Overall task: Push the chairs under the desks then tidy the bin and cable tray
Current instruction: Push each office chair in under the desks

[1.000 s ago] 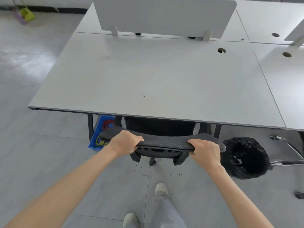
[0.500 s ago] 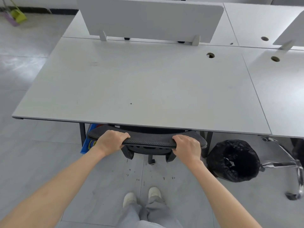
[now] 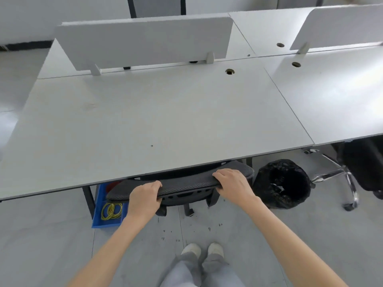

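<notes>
A black mesh office chair (image 3: 186, 185) stands tucked under the grey desk (image 3: 155, 121), only its backrest top and a few castors showing past the desk edge. My left hand (image 3: 144, 198) grips the left part of the backrest top, fingers curled over it. My right hand (image 3: 233, 183) grips the right part the same way. A round bin with a black liner (image 3: 283, 183) stands on the floor right of the chair. A blue tray (image 3: 103, 212) holding coiled yellow cable (image 3: 110, 211) sits on the floor by the desk leg, left of the chair.
A second chair with a chrome star base (image 3: 339, 175) stands under the neighbouring desk (image 3: 331, 96) at right. Grey divider panels (image 3: 143, 42) stand along the back of the desks. Another chair back (image 3: 156, 6) shows beyond them. My feet (image 3: 202, 250) stand on the tiled floor.
The chair has rolled further under the desk, with both hands still gripping its backrest. My view has tilted and shifted, showing more of the blue tray and the far desks.
</notes>
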A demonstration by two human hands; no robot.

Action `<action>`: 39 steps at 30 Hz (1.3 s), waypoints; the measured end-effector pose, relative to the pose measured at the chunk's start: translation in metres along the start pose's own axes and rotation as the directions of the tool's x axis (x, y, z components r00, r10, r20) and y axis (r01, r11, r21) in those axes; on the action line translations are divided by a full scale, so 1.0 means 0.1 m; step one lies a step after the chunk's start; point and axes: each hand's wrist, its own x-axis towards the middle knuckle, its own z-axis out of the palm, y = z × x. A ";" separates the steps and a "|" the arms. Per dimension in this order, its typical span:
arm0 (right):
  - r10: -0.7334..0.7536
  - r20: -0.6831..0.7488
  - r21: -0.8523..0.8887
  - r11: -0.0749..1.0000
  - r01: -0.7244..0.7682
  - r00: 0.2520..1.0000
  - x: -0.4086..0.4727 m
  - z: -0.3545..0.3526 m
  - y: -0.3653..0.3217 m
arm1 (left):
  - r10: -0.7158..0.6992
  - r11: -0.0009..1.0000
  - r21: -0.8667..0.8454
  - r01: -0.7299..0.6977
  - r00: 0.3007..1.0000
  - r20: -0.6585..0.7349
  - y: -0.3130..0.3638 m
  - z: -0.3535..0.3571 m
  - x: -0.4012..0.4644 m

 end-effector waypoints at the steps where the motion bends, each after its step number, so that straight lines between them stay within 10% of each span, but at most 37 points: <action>1: -0.001 -0.034 0.055 0.998 0.003 0.999 -0.05 -0.02 -0.02 | 0.003 1.000 -0.021 -0.002 1.000 0.016 0.01 -0.02 0.00; 8: 0.379 -0.236 0.520 0.827 -0.213 0.895 -0.91 -0.04 -0.23 | 0.038 0.755 -0.655 -0.045 0.999 -0.025 0.24 -0.34 -0.31; 15: 0.857 0.030 0.869 0.232 -0.438 0.514 -2.08 0.53 -0.25 | 0.159 0.525 -0.848 0.075 0.970 0.184 1.07 -0.06 -0.36; 22: 0.976 0.213 0.921 -0.185 -0.342 0.045 -3.21 1.00 -0.31 | 0.607 0.556 -0.829 -0.059 0.710 0.357 2.70 0.41 -0.19; 27: 0.943 0.265 0.942 -0.298 -0.156 -0.201 -3.81 1.05 0.15 | 0.775 0.483 -0.867 -0.126 0.521 0.356 4.10 0.76 -0.23; 39: 0.985 0.076 0.977 -0.104 -0.184 -0.153 -5.20 0.06 3.00 | 0.692 0.614 -0.785 -0.082 0.534 0.486 6.00 1.42 -0.50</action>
